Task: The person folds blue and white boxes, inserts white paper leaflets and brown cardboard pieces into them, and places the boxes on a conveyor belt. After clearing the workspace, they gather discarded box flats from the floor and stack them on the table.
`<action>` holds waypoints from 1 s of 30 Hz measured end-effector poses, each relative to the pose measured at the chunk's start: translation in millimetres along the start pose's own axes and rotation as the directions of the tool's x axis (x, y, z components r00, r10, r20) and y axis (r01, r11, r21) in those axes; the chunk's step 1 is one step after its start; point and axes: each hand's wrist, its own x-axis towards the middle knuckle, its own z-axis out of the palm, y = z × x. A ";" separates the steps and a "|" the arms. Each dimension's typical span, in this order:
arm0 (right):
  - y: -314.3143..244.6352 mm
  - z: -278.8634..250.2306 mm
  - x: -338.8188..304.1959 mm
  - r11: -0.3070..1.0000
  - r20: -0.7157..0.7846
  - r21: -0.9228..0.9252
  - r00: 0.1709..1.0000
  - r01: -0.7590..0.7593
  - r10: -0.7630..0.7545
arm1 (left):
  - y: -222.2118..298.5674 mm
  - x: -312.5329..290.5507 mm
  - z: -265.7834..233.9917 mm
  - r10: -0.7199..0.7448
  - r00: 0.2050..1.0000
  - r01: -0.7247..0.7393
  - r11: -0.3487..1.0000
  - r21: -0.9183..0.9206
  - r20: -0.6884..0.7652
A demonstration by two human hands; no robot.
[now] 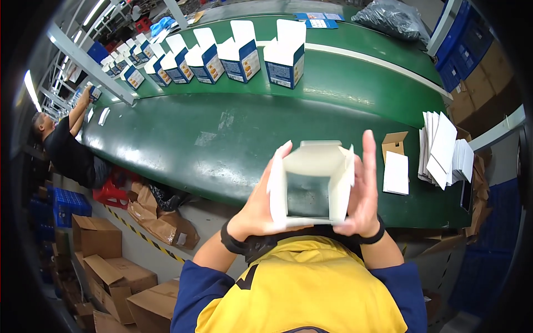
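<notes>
A small folding carton, white inside, is squared open between my hands above the near part of the green table. I look straight through it and see the tabletop, so both its ends stand open. My left hand grips its left wall, the fingers on the outer side. On the right wall lies my right hand, thumb at the lower corner and the other fingers stretched upward. Flaps stick out at the carton's rim. To the right, a flat white piece and a brown cardboard piece lie on the table.
Stacked flat white cartons stand at the table's right end. Several blue-and-white open boxes line the raised green conveyor behind. A grey plastic bag lies at the back. Another person works at far left; brown cartons crowd the floor.
</notes>
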 end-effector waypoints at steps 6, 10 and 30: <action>-32.8 4.5 -7.1 0.999 0.085 -0.047 0.996 -0.001 0.005 | 11.1 4.4 -4.7 0.453 0.887 -0.431 0.743 0.512 0.090; -30.0 -3.2 -4.5 0.994 0.116 -0.063 0.988 -0.091 0.098 | 7.8 -0.3 4.6 0.447 0.880 -0.460 0.726 0.512 0.157; -20.1 -4.9 0.6 0.972 0.103 -0.230 0.994 0.054 -0.031 | -9.8 11.2 34.9 0.613 0.790 -0.498 0.651 0.573 -0.010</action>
